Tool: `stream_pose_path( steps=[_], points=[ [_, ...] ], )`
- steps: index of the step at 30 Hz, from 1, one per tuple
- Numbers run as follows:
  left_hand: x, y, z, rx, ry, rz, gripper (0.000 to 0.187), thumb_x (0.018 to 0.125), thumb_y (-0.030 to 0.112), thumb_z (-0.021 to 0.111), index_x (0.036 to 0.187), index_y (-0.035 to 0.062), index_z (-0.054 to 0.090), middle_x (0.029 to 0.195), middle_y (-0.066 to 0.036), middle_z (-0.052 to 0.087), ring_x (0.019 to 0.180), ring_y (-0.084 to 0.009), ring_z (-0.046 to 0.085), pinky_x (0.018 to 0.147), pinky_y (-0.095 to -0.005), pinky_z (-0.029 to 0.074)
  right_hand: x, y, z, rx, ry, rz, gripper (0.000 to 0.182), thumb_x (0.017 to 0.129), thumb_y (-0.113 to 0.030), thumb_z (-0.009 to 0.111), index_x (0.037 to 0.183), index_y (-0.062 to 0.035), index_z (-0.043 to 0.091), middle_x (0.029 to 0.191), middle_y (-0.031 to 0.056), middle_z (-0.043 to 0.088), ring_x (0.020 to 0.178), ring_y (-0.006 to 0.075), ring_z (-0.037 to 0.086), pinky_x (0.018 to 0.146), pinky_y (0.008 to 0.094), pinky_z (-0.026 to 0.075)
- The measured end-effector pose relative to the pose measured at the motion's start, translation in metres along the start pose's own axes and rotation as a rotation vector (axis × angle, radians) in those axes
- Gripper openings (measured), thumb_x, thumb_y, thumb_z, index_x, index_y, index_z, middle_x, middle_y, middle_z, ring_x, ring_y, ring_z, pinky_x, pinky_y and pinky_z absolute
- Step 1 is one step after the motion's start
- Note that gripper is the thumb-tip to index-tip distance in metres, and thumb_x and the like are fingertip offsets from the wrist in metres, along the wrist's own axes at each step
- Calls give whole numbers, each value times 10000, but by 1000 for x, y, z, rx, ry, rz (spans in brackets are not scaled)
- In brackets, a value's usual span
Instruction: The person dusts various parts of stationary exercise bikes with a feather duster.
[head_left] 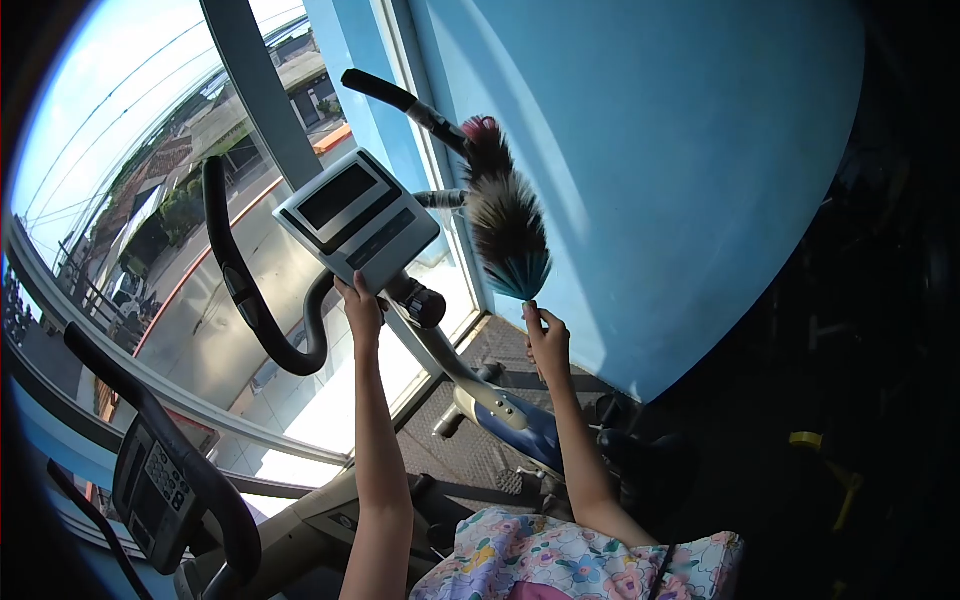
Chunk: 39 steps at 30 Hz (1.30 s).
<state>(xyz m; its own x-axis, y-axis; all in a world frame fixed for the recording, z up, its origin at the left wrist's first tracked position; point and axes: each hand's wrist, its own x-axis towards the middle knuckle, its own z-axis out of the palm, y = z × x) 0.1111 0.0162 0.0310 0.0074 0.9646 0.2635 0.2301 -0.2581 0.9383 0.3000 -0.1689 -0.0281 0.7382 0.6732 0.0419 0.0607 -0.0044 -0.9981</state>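
My right hand [548, 345] is closed around the handle of a feather duster [507, 215], which points upward with brown, grey and teal bristles and a pink tip. The duster overlaps the right handlebar [400, 97] of an exercise bike in this view. My left hand [361, 307] is at the lower edge of the bike's grey console [358, 220], fingers wrapped at its underside. The left handlebar [235, 280] curves beside it. A dark round knob [424, 307] sits on the post just right of my left hand.
Large windows [190, 200] stand behind the bike, with a blue wall [640, 180] to the right. A second machine's console [155, 490] is at the lower left. Below are the bike's blue-and-cream frame [508, 415] and a textured mat [425, 450].
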Motion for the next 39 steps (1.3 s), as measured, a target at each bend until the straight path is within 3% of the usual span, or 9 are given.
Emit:
stream_pose_path(
  steps=[1,6,11,20,26,30,32,38,39],
  points=[
    [2,-5,-1,16,9,24,526,927,363,318,1299,20,173,753,-190,590,499,-204,556,450,-291,420,-3,12,3,54,0,25,384,857,-377,522,744,-14,568,441,6,438,352,89,450,330,242,334],
    [11,-18,-6,91,-4,56,541,922,386,331,1301,31,178,783,-182,582,474,-181,532,424,-277,404,-15,52,35,176,-200,253,351,843,-378,546,854,-30,592,477,10,449,340,59,417,319,202,324],
    [-5,9,-1,4,-23,-58,543,916,422,326,1304,75,170,587,-70,483,359,-95,427,295,-213,291,-4,66,80,201,-282,-47,433,822,-448,544,798,-22,617,426,17,450,348,93,453,354,247,362],
    [-4,7,-5,79,-63,-57,605,901,474,321,1310,58,162,517,-38,456,365,-100,441,302,-214,310,27,62,57,243,-146,131,454,846,-456,500,772,-12,567,440,33,471,365,107,496,341,246,362],
    [-6,7,-3,107,-32,-25,612,902,475,317,1308,40,173,515,-37,455,365,-102,437,305,-214,313,45,57,58,-57,-360,-330,410,843,-382,545,897,17,625,427,36,467,396,96,473,404,262,359],
    [-7,10,-3,112,-22,-32,608,901,468,328,1314,52,168,507,-42,457,359,-104,432,306,-225,308,44,52,50,-151,-399,-221,382,840,-359,557,933,5,629,488,59,524,440,106,500,440,271,380],
    [-6,10,-6,133,-34,-43,604,903,463,325,1317,53,163,501,-44,460,360,-105,431,309,-229,308,37,56,55,-125,-391,-261,362,842,-344,539,897,4,624,661,171,612,587,270,601,558,331,451],
    [-12,13,-17,350,-28,-34,542,916,405,348,1302,43,231,501,-70,492,373,-132,462,367,-254,359,10,40,10,-242,-448,-250,327,836,-324,545,893,-12,623,688,159,619,635,275,620,565,340,468],
    [-19,12,-22,469,111,174,514,903,380,404,1275,42,291,503,-62,495,391,-128,453,411,-252,365,-1,36,0,-311,-433,-202,316,838,-313,544,897,-12,619,688,173,611,644,291,618,565,349,471]
  ],
)
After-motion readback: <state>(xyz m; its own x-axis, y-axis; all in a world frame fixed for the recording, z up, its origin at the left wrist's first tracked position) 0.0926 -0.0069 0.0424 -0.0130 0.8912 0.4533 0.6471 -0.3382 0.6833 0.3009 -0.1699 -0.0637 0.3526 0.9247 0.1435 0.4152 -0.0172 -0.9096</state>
